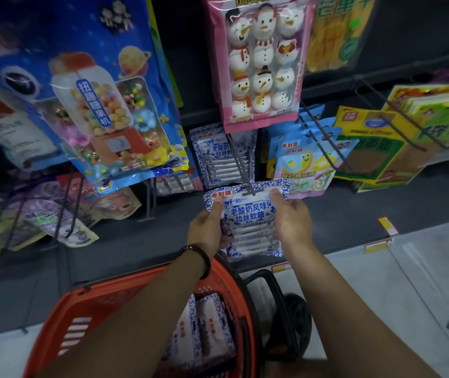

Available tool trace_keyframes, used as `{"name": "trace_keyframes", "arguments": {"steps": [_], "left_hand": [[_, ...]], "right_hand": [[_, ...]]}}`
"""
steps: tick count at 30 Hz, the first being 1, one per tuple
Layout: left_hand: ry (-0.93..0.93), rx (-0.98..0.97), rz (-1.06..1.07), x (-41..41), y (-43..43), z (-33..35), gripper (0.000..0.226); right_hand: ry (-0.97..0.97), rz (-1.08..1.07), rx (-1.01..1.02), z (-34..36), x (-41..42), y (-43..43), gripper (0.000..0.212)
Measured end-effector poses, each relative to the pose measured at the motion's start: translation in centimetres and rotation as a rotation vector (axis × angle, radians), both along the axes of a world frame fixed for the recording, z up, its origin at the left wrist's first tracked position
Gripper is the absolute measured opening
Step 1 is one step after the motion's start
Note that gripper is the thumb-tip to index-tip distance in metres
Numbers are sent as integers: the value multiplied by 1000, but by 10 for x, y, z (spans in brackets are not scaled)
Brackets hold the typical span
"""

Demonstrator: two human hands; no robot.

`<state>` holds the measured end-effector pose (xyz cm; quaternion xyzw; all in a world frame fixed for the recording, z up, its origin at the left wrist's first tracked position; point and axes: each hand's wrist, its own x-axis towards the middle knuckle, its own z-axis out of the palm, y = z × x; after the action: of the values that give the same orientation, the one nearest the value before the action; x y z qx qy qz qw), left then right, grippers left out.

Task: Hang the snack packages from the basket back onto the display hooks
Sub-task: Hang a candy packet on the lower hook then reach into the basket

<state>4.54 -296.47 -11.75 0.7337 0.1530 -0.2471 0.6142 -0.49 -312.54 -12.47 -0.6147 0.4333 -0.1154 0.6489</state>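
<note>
Head view: left hand point(207, 227) and right hand point(292, 222) each pinch a side edge of the blue-and-white snack package point(250, 217), thumbs on its face. The package is held up at the tip of the display hook point(241, 165), hang slot at the hook end. Threaded or not, cannot tell. More packages point(207, 323) lie in the orange basket point(81, 296) below.

Risk: the slot only catches the tip, so the package slides off on release. A hard push could tear the slot.
</note>
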Motion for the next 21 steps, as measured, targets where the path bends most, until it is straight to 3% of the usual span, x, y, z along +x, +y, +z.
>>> {"name": "trace_keyframes", "arguments": {"steps": [5, 8, 11, 13, 14, 17, 21], "left_hand": [[-19, 10, 44, 24, -5, -13, 49], [-33, 13, 83, 42, -11, -20, 72], [-68, 25, 104, 64, -18, -27, 85], [-63, 41, 127, 80, -22, -30, 115], [-83, 39, 130, 88, -23, -33, 117], [-139, 61, 120, 105, -28, -29, 91], [-158, 89, 109, 130, -29, -39, 140]], "right_hand": [[-22, 15, -18, 5, 13, 5, 79], [-35, 53, -8, 4, 16, 9, 79], [73, 167, -24, 0, 22, 12, 53], [125, 248, -33, -2, 25, 15, 41], [142, 288, -27, -3, 26, 17, 37], [164, 411, -65, -8, 28, 24, 20], [201, 551, -106, -13, 29, 31, 19]]}}
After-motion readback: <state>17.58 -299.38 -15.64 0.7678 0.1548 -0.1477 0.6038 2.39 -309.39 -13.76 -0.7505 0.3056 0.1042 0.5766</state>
